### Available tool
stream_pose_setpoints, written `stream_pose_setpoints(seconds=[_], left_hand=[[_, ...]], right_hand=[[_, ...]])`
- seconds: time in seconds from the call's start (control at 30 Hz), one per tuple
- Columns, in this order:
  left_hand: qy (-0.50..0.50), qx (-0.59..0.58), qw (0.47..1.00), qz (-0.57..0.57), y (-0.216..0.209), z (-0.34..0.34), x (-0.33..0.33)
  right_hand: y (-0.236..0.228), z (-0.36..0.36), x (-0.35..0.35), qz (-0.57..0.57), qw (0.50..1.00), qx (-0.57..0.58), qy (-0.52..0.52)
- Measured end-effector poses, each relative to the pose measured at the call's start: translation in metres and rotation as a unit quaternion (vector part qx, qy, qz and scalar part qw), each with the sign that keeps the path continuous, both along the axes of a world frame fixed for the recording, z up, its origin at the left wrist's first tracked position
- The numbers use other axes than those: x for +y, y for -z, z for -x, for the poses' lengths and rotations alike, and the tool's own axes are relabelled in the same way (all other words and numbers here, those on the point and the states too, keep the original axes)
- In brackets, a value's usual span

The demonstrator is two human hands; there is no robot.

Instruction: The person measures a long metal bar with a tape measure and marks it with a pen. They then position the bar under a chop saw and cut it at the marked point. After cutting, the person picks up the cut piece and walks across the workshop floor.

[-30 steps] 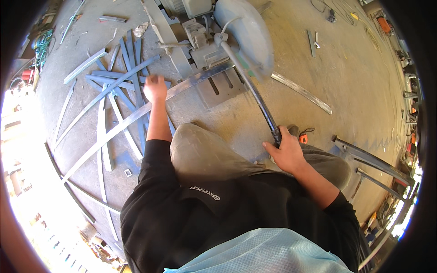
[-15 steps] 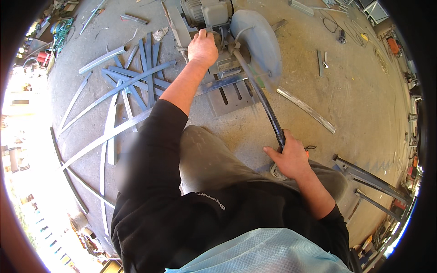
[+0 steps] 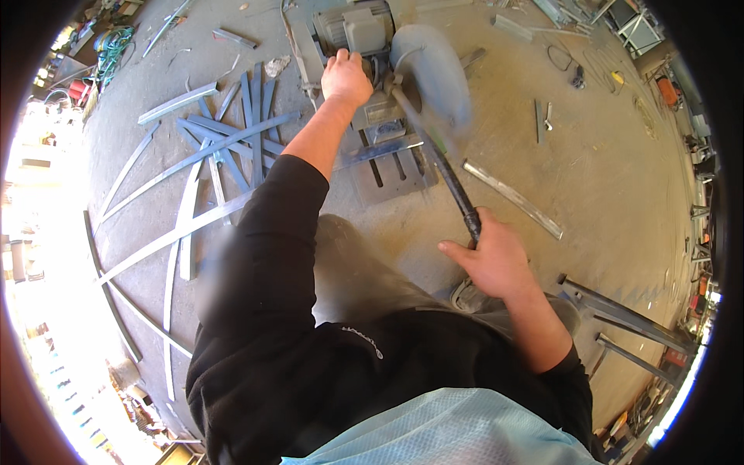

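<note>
My right hand (image 3: 498,256) is wrapped round the black grip of a long lever (image 3: 456,186) that runs to a floor-standing cut-off saw. A round grey guard (image 3: 431,74) covers the saw's wheel. My left hand (image 3: 346,79) is closed at the saw's body, just below the grey motor (image 3: 355,29); what its fingers hold is hidden. A blue-grey metal bar (image 3: 380,153) lies across the slotted base plate (image 3: 391,180), beneath the guard.
Several blue-grey metal strips (image 3: 232,139) lie crossed on the floor at the left. Right of the saw lies a loose metal bar (image 3: 513,198). A black metal frame (image 3: 620,314) stands near my right leg. Cables (image 3: 577,76) lie at the far right.
The guard and lever have shifted slightly up and left relative to the base, my right hand moving with the lever. My left hand stays at the saw's body. The view has turned slightly.
</note>
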State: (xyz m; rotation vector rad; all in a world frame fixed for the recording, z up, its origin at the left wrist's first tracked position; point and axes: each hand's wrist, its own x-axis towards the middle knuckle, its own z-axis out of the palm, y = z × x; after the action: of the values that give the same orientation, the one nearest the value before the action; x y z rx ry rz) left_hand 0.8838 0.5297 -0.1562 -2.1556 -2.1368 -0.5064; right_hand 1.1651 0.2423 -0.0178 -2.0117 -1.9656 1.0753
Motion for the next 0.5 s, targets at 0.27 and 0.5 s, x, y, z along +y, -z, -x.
stream_pose_setpoints(seconds=[0.27, 0.5], left_hand=[[0.126, 0.193, 0.972, -0.056, -0.004, 0.008, -0.075], [0.182, 0.19, 0.965, -0.017, 0.024, 0.054, -0.169]], right_hand=[[0.026, -0.001, -0.013, -0.036, 0.999, 0.013, -0.005], [0.03, -0.002, -0.016, -0.01, 1.0, 0.001, -0.002]])
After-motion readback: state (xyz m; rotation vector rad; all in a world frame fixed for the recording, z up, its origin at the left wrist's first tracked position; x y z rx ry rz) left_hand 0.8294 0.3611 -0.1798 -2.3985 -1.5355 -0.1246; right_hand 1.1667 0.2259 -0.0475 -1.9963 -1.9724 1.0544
